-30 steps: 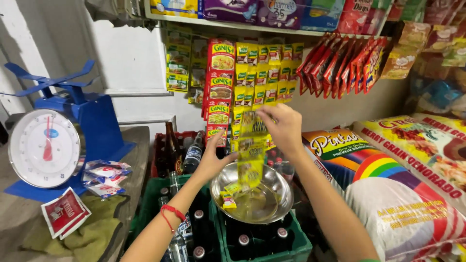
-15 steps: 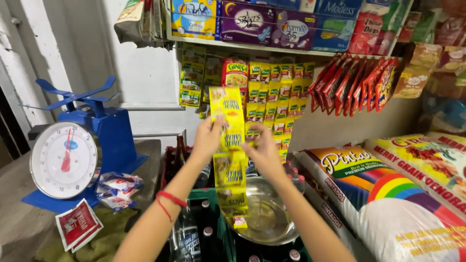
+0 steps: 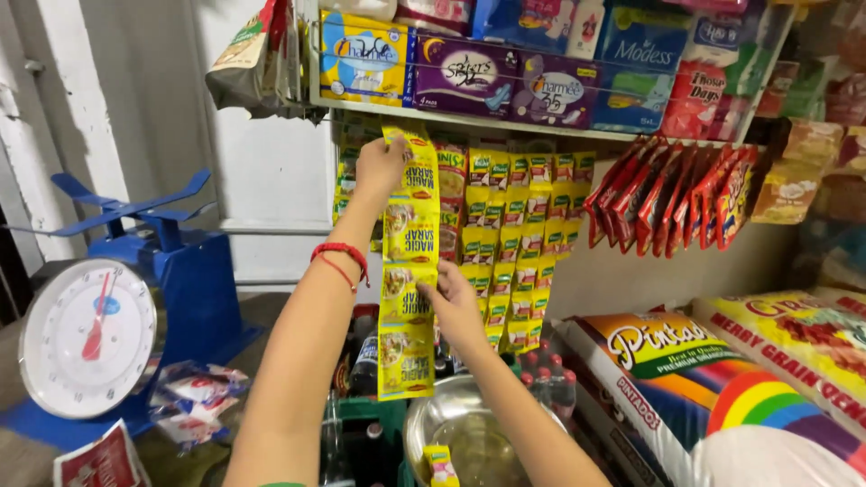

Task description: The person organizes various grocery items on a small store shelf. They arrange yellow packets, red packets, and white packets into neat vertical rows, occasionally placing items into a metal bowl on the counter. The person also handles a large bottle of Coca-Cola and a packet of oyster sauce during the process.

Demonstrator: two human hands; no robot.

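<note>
My left hand (image 3: 381, 167) is raised to the underside of the white wall shelf (image 3: 469, 119). Its grip is clamped on the top end of a long strip of yellow seasoning sachets (image 3: 409, 271), with the fingers curled over the upper sachet. The strip hangs straight down from this hand, in front of the other sachet strips. A red cord bracelet (image 3: 341, 257) sits on the left wrist.

My right hand (image 3: 454, 307) is lower and just to the right of the strip. Its grip is closed on the strip's right edge, about two thirds of the way down, thumb in front. The bottom sachet hangs free below this hand, above a round steel bowl (image 3: 469, 437).

Behind the strip hang several rows of small yellow and green sachets (image 3: 523, 234), fixed under the same shelf. To their right hangs a fan of red snack packets (image 3: 667, 194). On the shelf stand flat soft packs in yellow, purple and blue (image 3: 469, 72).

A green plastic crate with dark bottles (image 3: 365, 442) stands below my left forearm, beside the bowl. At the left, a blue dial weighing scale with a white face (image 3: 90, 338) rests on the worktop (image 3: 27, 460). Small clear wrapped packets (image 3: 194, 401) lie at its base. At the right lie large printed grain sacks (image 3: 713, 388), one with rainbow stripes.
</note>
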